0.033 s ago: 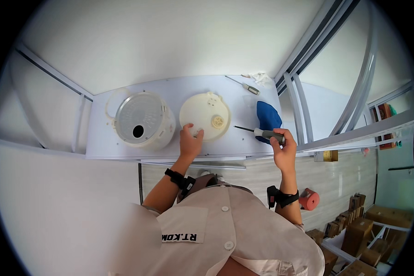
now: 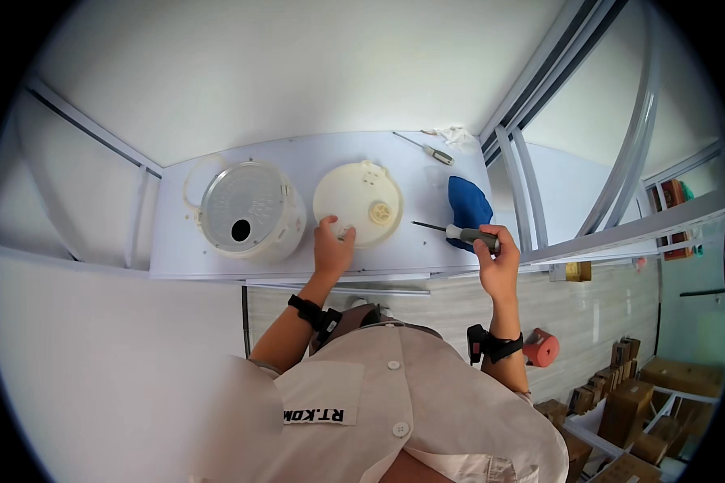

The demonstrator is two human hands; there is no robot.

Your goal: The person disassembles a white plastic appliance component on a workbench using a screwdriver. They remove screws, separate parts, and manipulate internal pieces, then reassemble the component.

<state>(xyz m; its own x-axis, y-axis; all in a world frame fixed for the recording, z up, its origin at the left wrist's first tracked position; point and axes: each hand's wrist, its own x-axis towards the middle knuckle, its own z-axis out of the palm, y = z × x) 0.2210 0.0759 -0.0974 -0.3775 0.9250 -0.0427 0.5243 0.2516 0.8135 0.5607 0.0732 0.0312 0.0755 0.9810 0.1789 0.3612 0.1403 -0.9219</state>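
Note:
My left hand (image 2: 333,246) is at the near left edge of a round cream-coloured lid (image 2: 345,195), its thumb and fingers apart and touching the lid. A pale round wheel-like fitting (image 2: 380,212) shows on the lid's right half. My right hand (image 2: 501,262) is closed around the grey handle of a screwdriver (image 2: 478,237), whose dark shaft points left toward the lid without touching it. To the left stands a white rice cooker body (image 2: 286,221). Its round metal plate (image 2: 238,193) faces up and has a dark round hole (image 2: 240,231).
Behind the held tool lies a blue object (image 2: 468,201) on the white table (image 2: 298,146). A second screwdriver (image 2: 437,155) lies at the back right beside crumpled white material (image 2: 457,137). Metal frame posts (image 2: 520,189) border the right side. Cardboard boxes (image 2: 627,410) stand at the lower right.

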